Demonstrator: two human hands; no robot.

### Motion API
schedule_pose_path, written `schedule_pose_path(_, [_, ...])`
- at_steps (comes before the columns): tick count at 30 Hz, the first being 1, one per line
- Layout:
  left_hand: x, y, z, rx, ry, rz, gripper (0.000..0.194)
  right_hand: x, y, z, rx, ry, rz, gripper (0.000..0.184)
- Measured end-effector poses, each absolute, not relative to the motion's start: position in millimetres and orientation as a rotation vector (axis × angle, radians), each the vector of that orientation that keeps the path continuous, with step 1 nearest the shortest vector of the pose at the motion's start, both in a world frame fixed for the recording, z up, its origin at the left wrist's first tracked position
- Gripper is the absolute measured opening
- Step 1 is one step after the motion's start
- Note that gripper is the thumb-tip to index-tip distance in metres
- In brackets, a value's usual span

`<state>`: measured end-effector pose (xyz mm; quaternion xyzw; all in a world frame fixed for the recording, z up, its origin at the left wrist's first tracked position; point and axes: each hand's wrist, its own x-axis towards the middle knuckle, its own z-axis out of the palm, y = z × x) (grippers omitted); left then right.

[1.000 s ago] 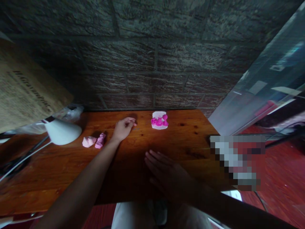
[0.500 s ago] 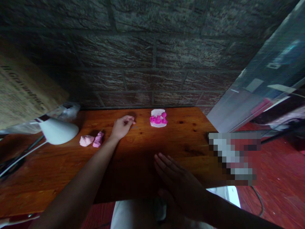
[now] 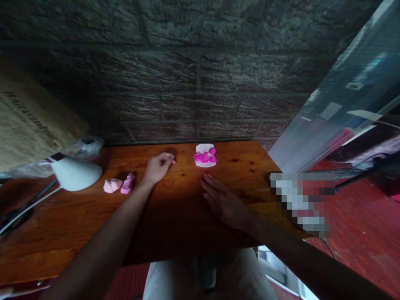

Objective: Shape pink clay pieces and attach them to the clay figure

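Observation:
My left hand [image 3: 158, 167] rests on the wooden table [image 3: 175, 208] with its fingers curled together; whatever is at the fingertips, if anything, is too small to make out. Flat and palm down, my right hand [image 3: 223, 202] has its fingers stretched toward a small white slab [image 3: 205, 163], apart from it. Bright pink moulded shapes [image 3: 205, 157], which look like clay, sit on this slab near the wall. Beside my left forearm are a pale pink lump [image 3: 113, 185] and a darker pink lump [image 3: 127, 184], both like modelling clay.
A white cone-shaped lamp head [image 3: 78, 173] lies on the left, by a brown printed paper bag [image 3: 34, 121] and a clear plastic bag [image 3: 89, 146]. Dark cables [image 3: 18, 214] run at the left edge. A brick wall [image 3: 200, 75] bounds the back. A blurred-out patch covers the right edge.
My right hand has moved forward, away from my body, over the table toward the white slab. My left hand keeps its curled pose, and the view has shifted slightly.

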<state>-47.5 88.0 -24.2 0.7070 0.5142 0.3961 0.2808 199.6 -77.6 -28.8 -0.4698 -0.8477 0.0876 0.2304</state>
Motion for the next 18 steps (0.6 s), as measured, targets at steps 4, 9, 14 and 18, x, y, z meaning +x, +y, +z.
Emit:
schedule_pose_path(4, [-46,89,-25,1.888,1.366,1.068,0.032,209,-121,-27,-1.258,-2.392,0.183,0.052])
schedule_pose_path(9, [-45,88,-23,1.865,1.373,1.078,0.035,168,-121,-13,-1.032,-2.575,0.106,0.054])
schedule_pose_path(14, [-46,85,-22,1.863,1.369,1.077,0.038,141,-58,-9,-0.995,-2.634,0.091,0.053])
schedule_pose_path(18, [-46,86,-22,1.884,1.374,1.064,0.037,158,-46,-11,-1.194,-2.516,0.183,0.052])
